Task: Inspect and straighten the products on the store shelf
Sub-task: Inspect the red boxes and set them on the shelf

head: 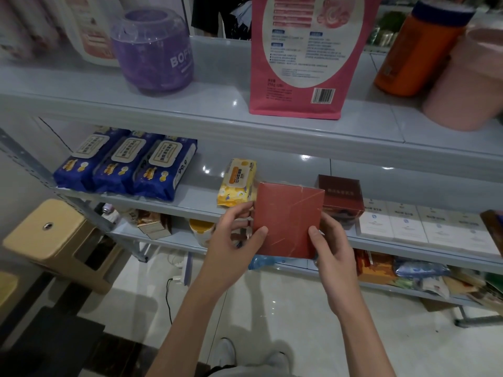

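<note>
You hold a red box [288, 221] with both of your hands, in the air in front of the middle shelf [196, 205], so it does not rest on the shelf. Its broad plain face is turned toward you, and it seems wrapped in a clear film with some light creases. Your left hand [234, 240] grips the left edge of the box: the thumb lies on the front face near the lower left corner and the fingers are curled behind the edge. Your right hand [334, 248] grips the right edge in the same way, with the thumb on the front near the lower right side and the fingers bent behind the box. Just behind the box, on the middle shelf, a dark red box [340, 197] stands to the right and a yellow pack of wipes [236, 183] stands to the left, leaning a little. Further left on this shelf three blue packs of wipes [125, 164] lie side by side, touching each other. On the right a row of white boxes [424, 227] stands near the front edge. On the upper shelf [190, 110] you see a purple jar [155, 53], a tall pink bag [304, 55] with its barcode side toward you, an orange container [416, 50] and a pink tub [468, 83]. A beige stool [51, 238] stands on the floor at the left.
</note>
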Motion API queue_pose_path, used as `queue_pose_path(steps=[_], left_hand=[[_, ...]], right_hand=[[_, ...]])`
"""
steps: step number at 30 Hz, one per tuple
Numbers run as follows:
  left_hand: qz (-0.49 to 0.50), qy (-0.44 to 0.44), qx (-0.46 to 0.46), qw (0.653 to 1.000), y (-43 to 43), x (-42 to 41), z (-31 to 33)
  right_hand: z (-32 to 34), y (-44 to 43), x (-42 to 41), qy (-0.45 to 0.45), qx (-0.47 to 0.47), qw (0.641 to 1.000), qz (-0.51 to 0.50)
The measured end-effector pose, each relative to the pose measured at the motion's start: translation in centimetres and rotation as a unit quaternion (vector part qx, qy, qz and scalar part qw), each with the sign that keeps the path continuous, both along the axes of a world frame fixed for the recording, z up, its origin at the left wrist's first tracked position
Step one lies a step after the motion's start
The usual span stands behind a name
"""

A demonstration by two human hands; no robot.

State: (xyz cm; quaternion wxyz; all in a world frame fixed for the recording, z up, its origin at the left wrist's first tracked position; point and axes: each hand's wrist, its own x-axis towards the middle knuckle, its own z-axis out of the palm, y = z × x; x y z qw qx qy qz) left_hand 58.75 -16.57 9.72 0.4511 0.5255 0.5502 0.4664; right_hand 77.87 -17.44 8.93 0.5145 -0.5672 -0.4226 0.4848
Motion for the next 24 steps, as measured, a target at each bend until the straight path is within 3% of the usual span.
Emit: queue_pose_path(steps=[9,17,24], left_hand=[[-0.003,0.009,0.0,1.0,-0.07,0.1,-0.36],[0.036,-0.077,-0.036,0.996,-0.16,0.13,-0.31],[0.064,-0.072,-0.021,0.995,0.22,0.13,-0.42]], right_hand=[[0.21,-0.13,-0.06,-0.002,-0.017,1.0,0.002],[0.82,-0.23,0.14,-0.025,0.022,0.998,0.053],[0.67,-0.01,0.11,-0.041,0.032,0.997,0.062]])
